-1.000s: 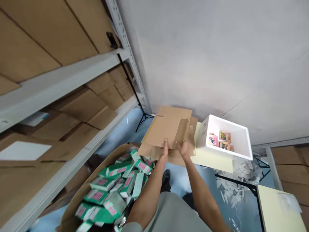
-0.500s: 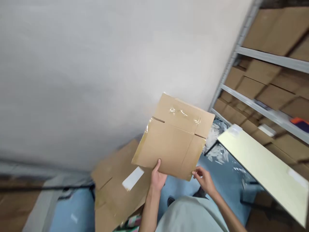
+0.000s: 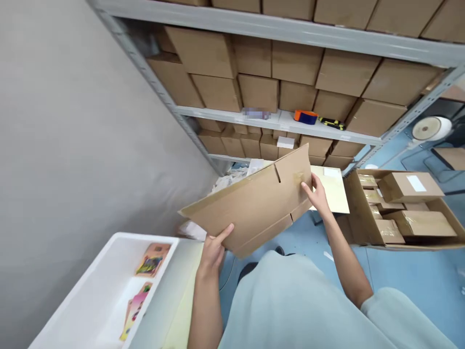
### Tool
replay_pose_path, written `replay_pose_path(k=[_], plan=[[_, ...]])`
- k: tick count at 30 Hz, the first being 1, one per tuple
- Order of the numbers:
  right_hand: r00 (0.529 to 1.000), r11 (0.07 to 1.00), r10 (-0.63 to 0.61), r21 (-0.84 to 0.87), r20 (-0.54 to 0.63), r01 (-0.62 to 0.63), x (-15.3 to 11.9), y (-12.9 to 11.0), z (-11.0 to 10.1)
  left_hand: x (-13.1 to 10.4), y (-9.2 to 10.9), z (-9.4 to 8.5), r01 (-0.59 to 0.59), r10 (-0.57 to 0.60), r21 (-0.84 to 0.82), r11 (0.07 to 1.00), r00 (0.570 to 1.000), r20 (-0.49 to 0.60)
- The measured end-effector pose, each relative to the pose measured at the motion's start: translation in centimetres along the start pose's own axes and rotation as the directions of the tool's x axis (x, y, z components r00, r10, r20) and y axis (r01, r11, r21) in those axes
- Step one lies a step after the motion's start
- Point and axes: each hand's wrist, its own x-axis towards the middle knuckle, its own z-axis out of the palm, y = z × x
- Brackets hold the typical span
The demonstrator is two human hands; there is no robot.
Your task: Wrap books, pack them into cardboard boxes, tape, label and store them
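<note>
A flattened cardboard box (image 3: pixel 254 208) hangs tilted in the air in front of my body, with slots cut along its edges and a strip of tape near its right end. My left hand (image 3: pixel 213 249) grips its lower left edge, thumb on the face turned to me. At the right end, my right hand (image 3: pixel 316 194) holds it with the thumb on the front. The fingers of both hands are partly hidden behind the cardboard.
Metal shelving (image 3: pixel 319 128) full of cardboard boxes spans the back. A large open carton (image 3: pixel 352 208) with smaller boxes stands at right. A pale table (image 3: pixel 330 189) is behind the cardboard. At lower left is a white bin (image 3: pixel 109 261) with colourful packets (image 3: pixel 152 259).
My view has swung right, from the wall to the shelving. The flattened box has turned and tilted, and my right hand has moved from its lower corner up to its right end.
</note>
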Motion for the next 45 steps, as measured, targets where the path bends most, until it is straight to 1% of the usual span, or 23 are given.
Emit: replay_pose_path(k=[3,5,7,9,11,14,18,20,22,23,24,25,27,29,31,32,33,35,37,39,42,44,45], plan=[[0.996,0.997,0.066,0.034,-0.055,-0.064,1.6,4.2,-2.9,4.0,-0.4,4.7,-0.027,0.014,0.171,0.985,0.997,0.076],[0.987,0.991,0.128,0.038,-0.095,-0.125,1.6,6.6,-4.2,7.1,-1.0,7.2,-0.075,0.055,0.328,0.942,0.996,0.071],[0.972,0.980,0.200,0.026,-0.120,-0.199,1.4,8.7,-4.7,10.4,-2.1,9.5,-0.141,0.133,0.469,0.872,0.990,0.052],[0.955,0.965,0.259,0.012,-0.147,-0.260,1.4,10.5,-4.2,13.8,-3.3,11.9,-0.202,0.196,0.545,0.814,0.978,0.070],[0.933,0.952,0.300,0.009,-0.198,-0.305,1.8,12.0,-3.3,17.0,-4.5,14.3,-0.253,0.205,0.549,0.796,0.968,0.147],[0.887,0.928,0.358,0.006,-0.293,-0.372,3.0,13.5,-2.2,21.5,-5.5,17.9,-0.287,0.147,0.467,0.836,0.938,0.313],[0.839,0.902,0.401,-0.002,-0.368,-0.432,5.0,13.9,-1.5,26.3,-6.1,21.9,-0.224,0.021,0.379,0.898,0.882,0.471],[0.829,0.899,0.403,-0.001,-0.387,-0.438,6.0,13.6,-0.9,28.1,-6.5,23.3,-0.213,-0.026,0.362,0.907,0.832,0.554],[0.836,0.900,0.402,-0.004,-0.374,-0.435,6.8,13.2,-0.1,29.2,-6.8,24.3,-0.232,-0.066,0.371,0.899,0.766,0.639],[0.841,0.900,0.406,-0.004,-0.358,-0.437,7.1,12.8,0.4,29.6,-6.9,24.7,-0.244,-0.091,0.388,0.889,0.737,0.670],[0.841,0.895,0.418,-0.003,-0.343,-0.446,7.3,12.3,0.8,29.7,-6.8,25.1,-0.250,-0.116,0.410,0.877,0.718,0.686],[0.836,0.887,0.435,-0.001,-0.335,-0.462,7.5,11.8,1.1,29.8,-6.6,25.4,-0.246,-0.138,0.433,0.867,0.715,0.685],[0.802,0.860,0.482,0.014,-0.352,-0.510,7.5,10.3,1.5,29.7,-5.7,26.1,-0.228,-0.155,0.464,0.856,0.743,0.651],[0.753,0.825,0.530,0.032,-0.391,-0.564,7.4,8.7,1.4,29.4,-4.4,27.0,-0.249,-0.122,0.490,0.835,0.786,0.607],[0.718,0.788,0.555,-0.012,-0.420,-0.616,7.4,7.1,1.0,29.2,-2.9,28.2,-0.339,-0.059,0.559,0.757,0.816,0.574],[0.717,0.768,0.555,-0.069,-0.423,-0.636,7.5,6.5,0.8,29.1,-2.3,28.8,-0.399,-0.029,0.605,0.689,0.819,0.573],[0.731,0.753,0.541,-0.148,-0.416,-0.641,7.7,5.9,0.5,29.1,-1.8,29.5,-0.455,-0.001,0.645,0.613,0.817,0.577],[0.797,0.741,0.472,-0.321,-0.378,-0.590,8.5,5.4,-0.3,29.0,-0.9,30.6,-0.542,0.048,0.690,0.479,0.801,0.596],[0.867,0.743,0.375,-0.453,-0.328,-0.493,9.9,5.3,-1.4,28.6,-0.3,31.2,-0.603,0.097,0.687,0.406,0.776,0.623],[0.913,0.732,0.289,-0.549,-0.286,-0.404,11.8,5.6,-2.7,27.6,0.2,31.4,-0.652,0.134,0.662,0.368,0.742,0.657],[0.955,0.699,0.228,-0.651,-0.189,-0.296,15.4,6.4,-4.6,24.8,0.4,31.3,-0.712,0.126,0.644,0.280,0.692,0.711],[0.968,0.683,0.230,-0.693,-0.099,-0.233,17.9,7.1,-5.5,22.6,-0.2,31.4,-0.729,0.084,0.655,0.200,0.679,0.730],[0.969,0.680,0.243,-0.703,-0.051,-0.207,18.9,7.5,-5.8,21.6,-0.7,31.6,-0.733,0.057,0.657,0.176,0.674,0.737]])
